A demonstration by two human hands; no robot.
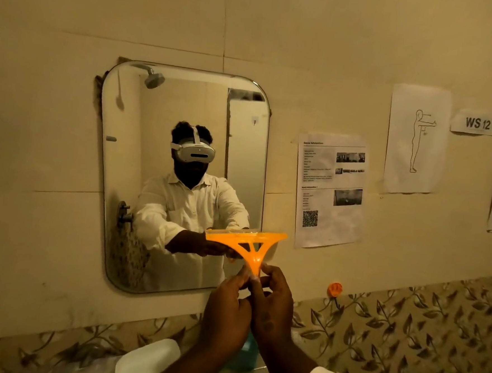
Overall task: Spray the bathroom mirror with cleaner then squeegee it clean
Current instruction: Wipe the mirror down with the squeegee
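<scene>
- Both hands, left hand (226,307) and right hand (271,301), are pinching the orange squeegee (246,241) by its handle, likely for steady pressure.
- Its blade is meeting the mirror (123,177) near the lower right corner.

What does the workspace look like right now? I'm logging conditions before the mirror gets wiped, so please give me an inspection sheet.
Surface: mirror hangs on a pale tiled wall; whether the glass is wet cannot be told.
Job's things: orange squeegee is held up at the mirror's lower right corner, blade level. No spray bottle clearly seen.
Clutter: white object and a teal object lie below the hands, both unclear.
Grippers: left hand and right hand both grip the squeegee's handle.
Cables: nothing seen.
Surroundings: printed sheets, a "WS 12" label, leaf-pattern tiles and a small orange hook on the wall.
</scene>
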